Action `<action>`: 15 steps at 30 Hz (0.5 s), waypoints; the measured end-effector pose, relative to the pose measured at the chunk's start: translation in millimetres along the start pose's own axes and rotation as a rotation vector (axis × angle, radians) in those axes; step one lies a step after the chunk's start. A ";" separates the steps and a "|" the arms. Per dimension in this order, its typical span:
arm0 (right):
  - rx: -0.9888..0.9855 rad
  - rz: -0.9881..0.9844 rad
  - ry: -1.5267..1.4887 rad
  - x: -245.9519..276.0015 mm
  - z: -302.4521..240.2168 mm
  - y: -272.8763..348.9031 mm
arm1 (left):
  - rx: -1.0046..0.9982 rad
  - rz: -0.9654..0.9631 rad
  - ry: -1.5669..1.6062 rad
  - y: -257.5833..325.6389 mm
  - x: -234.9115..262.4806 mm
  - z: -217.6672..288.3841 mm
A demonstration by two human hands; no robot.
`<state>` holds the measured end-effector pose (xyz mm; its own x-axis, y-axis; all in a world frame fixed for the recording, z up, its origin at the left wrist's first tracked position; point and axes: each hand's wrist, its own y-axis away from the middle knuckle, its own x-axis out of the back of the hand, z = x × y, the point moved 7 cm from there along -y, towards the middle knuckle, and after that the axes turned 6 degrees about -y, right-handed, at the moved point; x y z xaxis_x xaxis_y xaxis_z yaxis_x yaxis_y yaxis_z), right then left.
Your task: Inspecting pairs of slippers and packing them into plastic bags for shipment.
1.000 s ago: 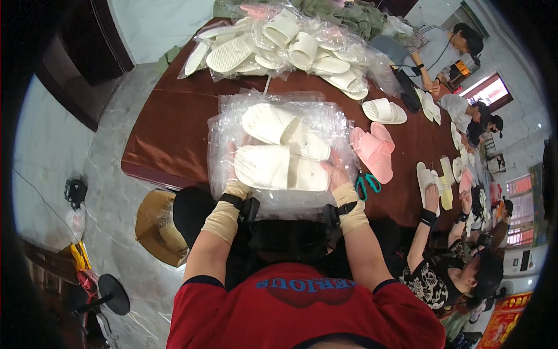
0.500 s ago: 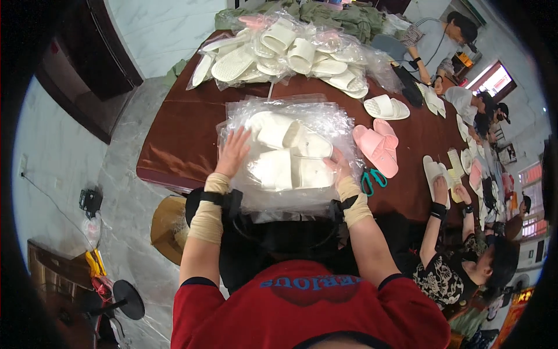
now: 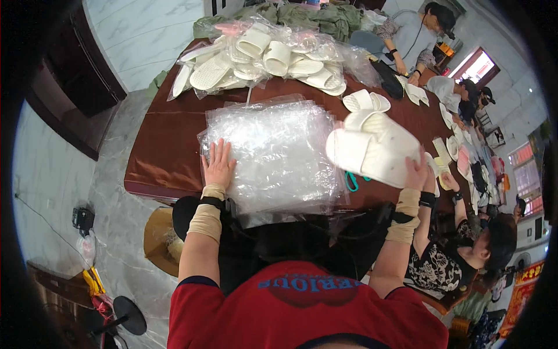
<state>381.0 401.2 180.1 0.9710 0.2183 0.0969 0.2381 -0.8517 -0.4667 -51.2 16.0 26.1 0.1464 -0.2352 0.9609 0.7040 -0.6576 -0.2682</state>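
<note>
I have the two hands doing different jobs here: the left hand (image 3: 219,164) lies flat with its fingers spread, pressing on nothing but the left side of a stack of clear, shiny plastic bags (image 3: 279,157), while the right hand (image 3: 415,174) is closed around one end of a pair of white, open-toed slippers with broad straps (image 3: 381,151). From my remote seat I see that pair held up over the desk (image 3: 154,163), which has a glossy reddish-brown cover, just to the right of the stack, with the straps toward the left and the gripped end toward the right. Below the pair, the looped teal handles of a pair of scissors (image 3: 351,181) poke out, partly hidden from me.

Just beyond the held pair I make out another set of white slippers with wide straps (image 3: 366,101) lying on the desk. Along the far edge sits a heap of white slippers in clear plastic wrapping (image 3: 261,58), and behind it, bunched grey-green fabric (image 3: 319,20). On my right, a co-worker in a black-and-white patterned top (image 3: 439,270) sits near the right arm. Down on the floor to the left, I can see an open brown cardboard box (image 3: 157,238).
</note>
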 end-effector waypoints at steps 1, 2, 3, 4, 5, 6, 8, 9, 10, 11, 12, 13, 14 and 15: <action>0.054 0.047 -0.056 7.9 -15.3 -3.2 | -0.002 0.001 0.003 0.0 0.3 -0.4; -0.108 0.046 -0.224 -1.8 -30.4 2.4 | -0.008 -0.006 -0.004 -0.3 1.2 -1.1; -0.113 0.064 -0.221 -4.3 -39.5 4.6 | 0.002 -0.063 0.025 -3.7 1.3 0.7; -0.053 0.102 -0.256 -6.8 -47.1 1.4 | 0.014 -0.122 0.051 -7.3 -0.1 2.7; 0.005 0.136 -0.293 -11.4 -54.3 -1.8 | 0.003 -0.127 0.044 -10.9 1.0 2.9; -0.002 0.145 -0.328 -19.8 -58.5 -1.3 | 0.008 -0.161 0.073 -12.0 0.0 -0.7; 0.064 0.214 -0.353 -36.7 -73.8 -2.7 | 0.010 -0.212 0.090 -12.3 -2.6 -3.8; 0.093 0.250 -0.335 -40.7 -86.4 -1.1 | -0.011 -0.192 0.068 -11.3 -1.7 -2.3; 0.080 0.267 -0.325 -37.9 -95.9 -0.7 | -0.042 -0.166 0.048 -12.8 0.4 3.2; 0.091 0.263 -0.400 -42.8 -103.5 -2.7 | -0.046 -0.171 0.039 -10.7 -1.0 2.4; 0.107 0.259 -0.473 -47.2 -111.0 -4.8 | -0.040 -0.145 0.037 -8.6 -0.7 4.4; 0.104 0.262 -0.473 -53.8 -115.8 -6.1 | -0.033 -0.118 0.037 -7.1 0.0 4.6; 0.120 0.252 -0.506 -60.9 -121.2 -4.0 | -0.035 -0.126 0.037 -2.3 -2.1 3.8; 0.140 0.237 -0.544 -70.3 -129.1 -2.9 | -0.026 -0.114 0.015 -1.1 -1.7 2.4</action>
<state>314.5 326.8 288.1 0.8396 0.2742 -0.4690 -0.0237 -0.8440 -0.5359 -50.6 18.8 24.9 0.0555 -0.1688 0.9841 0.6973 -0.6989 -0.1592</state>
